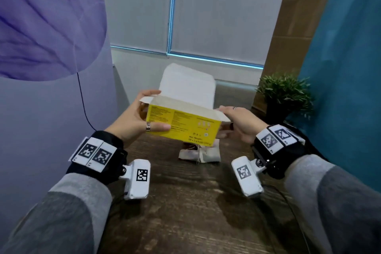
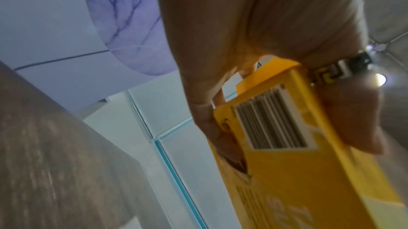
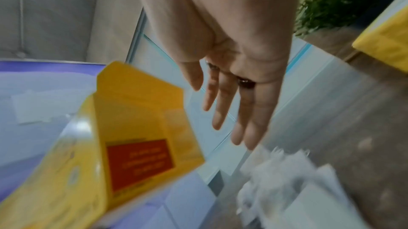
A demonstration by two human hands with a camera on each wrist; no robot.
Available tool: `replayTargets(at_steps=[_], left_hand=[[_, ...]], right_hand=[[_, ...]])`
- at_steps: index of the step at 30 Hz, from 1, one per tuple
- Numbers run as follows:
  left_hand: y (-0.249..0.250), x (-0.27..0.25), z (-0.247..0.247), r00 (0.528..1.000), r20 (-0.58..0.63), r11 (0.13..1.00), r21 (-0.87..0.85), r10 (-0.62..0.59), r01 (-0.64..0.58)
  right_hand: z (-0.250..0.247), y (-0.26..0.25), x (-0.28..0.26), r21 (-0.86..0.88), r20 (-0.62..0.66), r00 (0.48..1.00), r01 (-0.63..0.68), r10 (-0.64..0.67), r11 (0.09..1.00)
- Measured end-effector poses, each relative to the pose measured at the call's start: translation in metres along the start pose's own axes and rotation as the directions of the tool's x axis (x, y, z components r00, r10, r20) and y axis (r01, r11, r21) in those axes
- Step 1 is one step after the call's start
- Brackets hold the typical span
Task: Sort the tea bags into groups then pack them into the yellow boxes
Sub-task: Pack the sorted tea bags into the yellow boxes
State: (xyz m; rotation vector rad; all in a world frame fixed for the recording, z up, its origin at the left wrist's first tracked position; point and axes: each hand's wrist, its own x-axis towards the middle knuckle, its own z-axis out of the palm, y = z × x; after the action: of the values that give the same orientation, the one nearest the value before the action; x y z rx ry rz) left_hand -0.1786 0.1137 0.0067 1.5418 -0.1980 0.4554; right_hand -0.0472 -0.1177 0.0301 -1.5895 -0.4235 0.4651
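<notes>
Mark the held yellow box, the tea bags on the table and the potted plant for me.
yellow box (image 1: 181, 128): head view, on its printed front face.
tea bags (image 1: 208, 155): head view, on the pale pile under the box.
potted plant (image 1: 285, 90): head view, on its green leaves.

Cool, even indoor light fills the head view, with thin cyan lines glowing along the edges of the window blinds (image 1: 216, 10) behind the yellow box (image 1: 181, 128), the sharpest thing in view. Below the box the wooden table (image 1: 185, 202) is dim, with soft shadows under both wrists. Straight lines bow toward the picture edges from the wide lens. In the left wrist view the box (image 2: 309, 171) is fairly crisp at its barcode, the table smeared, and a bright glare spot sits right of the ring (image 2: 340, 70). The right wrist view is heavily motion-blurred, the tea bags (image 3: 287, 177) worst.
</notes>
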Motion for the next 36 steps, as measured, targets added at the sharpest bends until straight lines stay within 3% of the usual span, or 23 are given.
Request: replayTargets(at_steps=[2, 4, 7, 12, 16, 19, 22, 27, 29, 32, 34, 36], left_hand=[[-0.002, 0.003, -0.013, 0.997, -0.067, 0.999, 0.015, 0.033, -0.032], [-0.002, 0.004, -0.021, 0.994, -0.095, 0.995, 0.087, 0.053, -0.044], [-0.005, 0.004, -0.025, 0.991, -0.082, 0.985, 0.147, 0.103, -0.090], [-0.004, 0.004, -0.023, 0.992, -0.050, 0.970, 0.218, 0.119, -0.105], [-0.003, 0.002, -0.021, 0.997, -0.057, 0.977, 0.209, 0.058, -0.045], [-0.005, 0.000, -0.023, 0.997, -0.075, 0.974, 0.227, 0.013, 0.004], [-0.006, -0.002, -0.023, 0.996, -0.090, 0.971, 0.235, -0.012, 0.033], [-0.004, -0.002, -0.020, 0.997, -0.078, 0.968, 0.248, -0.017, 0.036], [-0.003, -0.002, -0.018, 0.998, -0.063, 0.968, 0.248, -0.021, 0.036], [-0.003, -0.002, -0.017, 0.998, -0.054, 0.972, 0.232, -0.036, 0.048], [-0.003, -0.002, -0.017, 0.998, -0.055, 0.971, 0.235, -0.034, 0.046], [-0.003, -0.002, -0.018, 0.999, -0.047, 0.971, 0.234, -0.027, 0.037]], right_hand=[[-0.011, -0.001, 0.012, -0.191, -0.089, 0.995, -0.056, 0.040, 0.980], [-0.020, 0.003, 0.020, -0.432, -0.143, 0.985, -0.151, 0.097, 0.889], [-0.023, 0.017, 0.024, -0.636, -0.092, 0.969, -0.233, 0.227, 0.736], [-0.016, 0.034, 0.029, -0.778, 0.036, 0.966, -0.133, 0.255, 0.614], [-0.014, 0.047, 0.034, -0.832, 0.038, 0.986, -0.059, 0.163, 0.552], [-0.013, 0.048, 0.031, -0.765, 0.015, 0.985, -0.098, 0.170, 0.637], [-0.016, 0.046, 0.022, -0.757, 0.050, 0.979, -0.091, 0.196, 0.648], [-0.030, 0.044, 0.000, -0.683, 0.069, 0.997, 0.013, 0.046, 0.730], [-0.036, 0.045, -0.009, -0.555, 0.023, 1.000, 0.012, 0.001, 0.832], [-0.040, 0.046, -0.018, -0.235, -0.033, 0.999, -0.049, 0.042, 0.971], [-0.040, 0.044, -0.019, -0.131, -0.066, 0.995, -0.086, 0.078, 0.988], [-0.039, 0.042, -0.017, -0.155, -0.090, 0.995, -0.066, 0.053, 0.986]])
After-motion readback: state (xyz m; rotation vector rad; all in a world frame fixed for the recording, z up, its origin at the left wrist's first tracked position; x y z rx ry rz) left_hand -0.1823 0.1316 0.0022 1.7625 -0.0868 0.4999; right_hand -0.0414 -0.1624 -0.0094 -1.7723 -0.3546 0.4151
